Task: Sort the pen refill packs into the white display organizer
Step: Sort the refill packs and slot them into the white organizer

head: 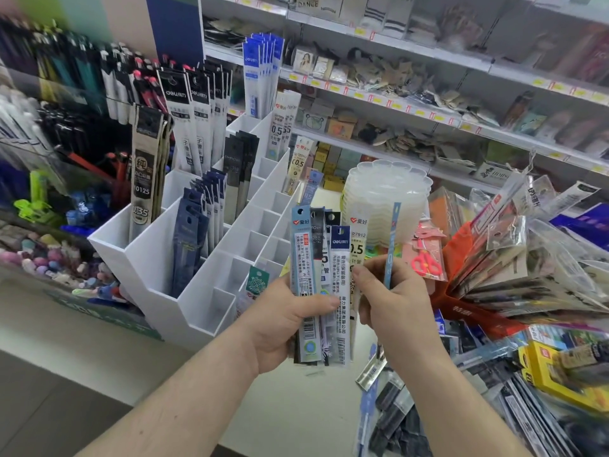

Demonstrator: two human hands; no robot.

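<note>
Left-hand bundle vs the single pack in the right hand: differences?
The left hand grips a fanned bundle of refill packs, faces toward the camera; the right hand pinches one light-blue pack, seen edge-on. The bundle mixes blue, black and white headers; the single pack is one colour. Both stand roughly upright.

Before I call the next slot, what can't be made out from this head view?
- Packs behind the front ones in the left hand: overlapped, labels hidden.
- Thin blue pack in the right hand: edge-on, unreadable.
- Organizer slot floors: walls hide them.
- Pile at right: cropped.
</note>
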